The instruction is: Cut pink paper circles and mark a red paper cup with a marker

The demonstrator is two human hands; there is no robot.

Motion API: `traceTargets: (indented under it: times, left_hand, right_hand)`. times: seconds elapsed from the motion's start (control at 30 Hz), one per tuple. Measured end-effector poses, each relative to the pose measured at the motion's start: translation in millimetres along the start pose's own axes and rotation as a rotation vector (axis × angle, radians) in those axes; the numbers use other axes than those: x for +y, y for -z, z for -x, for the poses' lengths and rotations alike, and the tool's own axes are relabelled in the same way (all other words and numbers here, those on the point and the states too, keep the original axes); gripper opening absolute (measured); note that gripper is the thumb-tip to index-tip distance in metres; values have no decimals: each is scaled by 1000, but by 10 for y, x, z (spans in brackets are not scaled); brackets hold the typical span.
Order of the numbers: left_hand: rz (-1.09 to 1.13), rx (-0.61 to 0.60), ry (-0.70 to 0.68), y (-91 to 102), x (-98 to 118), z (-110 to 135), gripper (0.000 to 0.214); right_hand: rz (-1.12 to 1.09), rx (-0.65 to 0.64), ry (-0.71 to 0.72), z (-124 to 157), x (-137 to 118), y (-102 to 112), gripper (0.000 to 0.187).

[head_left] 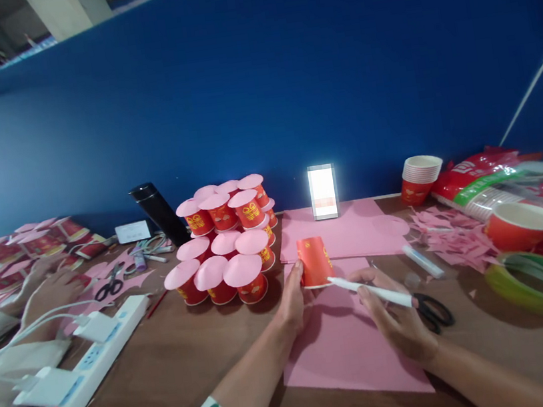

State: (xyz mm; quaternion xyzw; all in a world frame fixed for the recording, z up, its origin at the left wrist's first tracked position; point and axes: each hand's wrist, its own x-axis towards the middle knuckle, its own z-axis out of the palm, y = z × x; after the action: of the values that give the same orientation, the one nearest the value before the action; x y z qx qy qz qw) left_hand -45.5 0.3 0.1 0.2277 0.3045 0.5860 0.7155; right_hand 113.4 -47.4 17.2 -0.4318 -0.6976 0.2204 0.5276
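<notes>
An upside-down red paper cup (314, 261) stands on a pink paper sheet (345, 348) near the middle of the wooden table. My left hand (293, 301) presses against the cup's left side and holds it in place. My right hand (393, 314) is closed around a white pen (369, 289), whose tip touches the cup's lower rim on the right. Black scissors (433, 310) lie just right of that hand.
A stack of red cups capped with pink discs (226, 243) stands to the left, with a black flask (159, 212) behind. A white power strip (86, 361) lies at left near another person's hand (49, 295). Stacked cups (420, 179), pink scraps (450, 235), green tape rolls (540, 283) sit right.
</notes>
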Motion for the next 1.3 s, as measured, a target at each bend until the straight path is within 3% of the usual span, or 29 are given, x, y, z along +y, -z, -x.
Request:
traceTargets:
  times: [0.3,0.63,0.8,1.3]
  left_hand:
    - [-7,-78,2,41,-6,-10,33]
    - [-15,-77,1,8,6,9,31]
    - [-15,-2,3,-8,4,10,29]
    - [-45,-49,3,12,3,-3,33]
  right_hand:
    - [29,26,32,-21,25,-12,18]
    - [18,-15,19,-14,-8,-4,20]
    - [0,-47,-1,0,15,-6,22]
    - [-12,-58,20,11,38,-16,20]
